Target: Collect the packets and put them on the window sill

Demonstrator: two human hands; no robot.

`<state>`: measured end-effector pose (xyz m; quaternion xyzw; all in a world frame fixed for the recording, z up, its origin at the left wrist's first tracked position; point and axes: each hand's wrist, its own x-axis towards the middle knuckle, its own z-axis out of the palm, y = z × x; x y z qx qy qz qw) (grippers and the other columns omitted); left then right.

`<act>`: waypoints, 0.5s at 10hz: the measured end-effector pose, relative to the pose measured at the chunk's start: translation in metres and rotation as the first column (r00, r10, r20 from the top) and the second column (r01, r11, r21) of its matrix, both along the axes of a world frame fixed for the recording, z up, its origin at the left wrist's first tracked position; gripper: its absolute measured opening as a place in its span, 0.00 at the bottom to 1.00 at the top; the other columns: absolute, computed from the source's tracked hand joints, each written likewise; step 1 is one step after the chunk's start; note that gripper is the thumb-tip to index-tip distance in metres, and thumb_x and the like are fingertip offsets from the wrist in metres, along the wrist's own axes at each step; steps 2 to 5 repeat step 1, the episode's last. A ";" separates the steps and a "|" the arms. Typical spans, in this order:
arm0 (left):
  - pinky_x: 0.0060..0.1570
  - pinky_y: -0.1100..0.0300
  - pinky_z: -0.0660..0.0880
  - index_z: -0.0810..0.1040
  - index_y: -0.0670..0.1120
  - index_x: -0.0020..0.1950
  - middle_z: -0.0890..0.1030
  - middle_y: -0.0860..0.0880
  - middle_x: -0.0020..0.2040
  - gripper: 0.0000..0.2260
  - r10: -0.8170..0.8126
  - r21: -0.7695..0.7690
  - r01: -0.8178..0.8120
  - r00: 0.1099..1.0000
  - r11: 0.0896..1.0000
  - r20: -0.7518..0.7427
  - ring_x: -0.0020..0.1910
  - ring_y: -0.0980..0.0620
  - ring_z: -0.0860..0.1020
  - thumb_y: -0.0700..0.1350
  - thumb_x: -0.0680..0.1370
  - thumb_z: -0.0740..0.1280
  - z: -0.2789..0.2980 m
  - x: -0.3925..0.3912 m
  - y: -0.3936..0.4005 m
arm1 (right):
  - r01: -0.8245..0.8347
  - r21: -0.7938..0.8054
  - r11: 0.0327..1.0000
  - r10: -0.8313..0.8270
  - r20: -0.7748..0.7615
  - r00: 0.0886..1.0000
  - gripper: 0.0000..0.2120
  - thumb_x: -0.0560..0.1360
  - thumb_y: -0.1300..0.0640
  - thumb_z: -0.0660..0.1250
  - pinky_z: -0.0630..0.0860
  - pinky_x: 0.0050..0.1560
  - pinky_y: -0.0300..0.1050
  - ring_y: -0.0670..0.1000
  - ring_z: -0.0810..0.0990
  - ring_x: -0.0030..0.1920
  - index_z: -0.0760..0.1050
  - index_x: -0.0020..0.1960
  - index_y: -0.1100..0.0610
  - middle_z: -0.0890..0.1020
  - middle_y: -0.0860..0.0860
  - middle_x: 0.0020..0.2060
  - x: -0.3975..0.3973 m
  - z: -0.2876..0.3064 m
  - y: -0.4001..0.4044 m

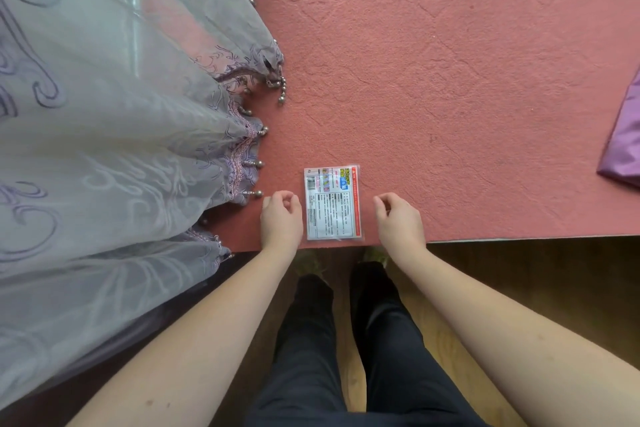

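**One packet lying on the pink ledge, both hands empty beside it**

I'm looking straight down, and I'm seeing a single packet (333, 203) lying flat on the pink surface (450, 97), close to its near edge, printed side up. Whether this pink surface is the window sill itself I cannot say for sure; the sheer curtain (114, 135) hanging along its left side with its beaded hem (254, 163) is pointing that way, but I'm treating that as a guess.

The left hand (281, 218) is hovering just beside the packet's left edge, fingers loosely curled, gripping nothing. The right hand (399, 220) is mirroring it just off the packet's right edge, also loosely curled and empty. Neither is touching the packet as far as I can tell.

So I'm reading it two ways. If this ledge is the sill, one packet is delivered and the hands are sitting free of it. If not, the pick-up is not yet made. The task speaks of packets, plural, and I'm only seeing this one; no others are showing on the wooden floor (519, 274) or by the purple fabric (623, 146) at the right edge, so I cannot count what remains.
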<state>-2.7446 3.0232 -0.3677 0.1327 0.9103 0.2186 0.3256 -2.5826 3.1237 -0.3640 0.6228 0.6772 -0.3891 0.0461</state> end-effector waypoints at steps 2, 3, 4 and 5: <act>0.51 0.61 0.68 0.79 0.46 0.59 0.75 0.48 0.58 0.10 -0.180 0.045 0.181 0.983 0.983 -0.024 0.55 0.50 0.76 0.45 0.81 0.61 0.020 -0.001 -0.023 | -0.126 -0.010 0.992 0.125 -0.061 0.990 0.14 0.81 0.49 0.58 0.74 0.49 0.47 0.49 0.78 0.49 0.78 0.56 0.54 0.81 0.48 0.49 0.016 0.023 -0.006; 0.51 0.61 0.68 0.79 0.46 0.59 0.75 0.48 0.58 0.10 -0.180 0.045 0.181 0.983 0.983 -0.024 0.55 0.50 0.76 0.45 0.81 0.61 0.020 -0.001 -0.023 | -0.126 -0.010 0.992 0.125 -0.061 0.990 0.14 0.81 0.49 0.58 0.74 0.49 0.47 0.49 0.78 0.49 0.78 0.56 0.54 0.81 0.48 0.49 0.016 0.023 -0.006; 0.51 0.61 0.68 0.79 0.46 0.59 0.75 0.48 0.58 0.10 -0.180 0.045 0.181 0.983 0.983 -0.024 0.55 0.50 0.76 0.45 0.81 0.61 0.020 -0.001 -0.023 | -0.126 -0.010 0.992 0.125 -0.061 0.990 0.14 0.81 0.49 0.58 0.74 0.49 0.47 0.49 0.78 0.49 0.78 0.56 0.54 0.81 0.48 0.49 0.016 0.023 -0.006; 0.51 0.61 0.68 0.79 0.46 0.59 0.75 0.48 0.58 0.10 -0.180 0.045 0.181 0.983 0.983 -0.024 0.55 0.50 0.76 0.45 0.81 0.61 0.020 -0.001 -0.023 | -0.126 -0.010 0.992 0.125 -0.061 0.990 0.14 0.81 0.49 0.58 0.74 0.49 0.47 0.49 0.78 0.49 0.78 0.56 0.54 0.81 0.48 0.49 0.016 0.023 -0.006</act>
